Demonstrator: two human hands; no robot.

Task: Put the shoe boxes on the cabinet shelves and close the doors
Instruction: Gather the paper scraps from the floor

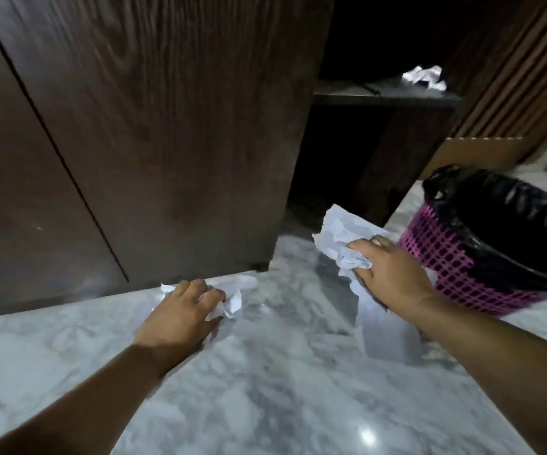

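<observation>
A dark wooden cabinet (153, 133) fills the upper left, its doors closed on that side. To the right its compartment stands open, with a dark shelf (383, 95). My left hand (183, 310) grips a crumpled white paper (236, 298) on the marble floor at the cabinet's foot. Just left of the basket, my right hand (393, 274) holds a larger crumpled white paper (344, 234) above the floor. More crumpled paper (424, 78) lies on the shelf. A brown cardboard box (475, 156) shows behind the basket.
A pink mesh waste basket (456, 261) lined with a black bag stands on the floor at the right. Slatted wooden panelling (521, 60) rises at the upper right. Grey-white marble floor (282, 389) spreads across the foreground.
</observation>
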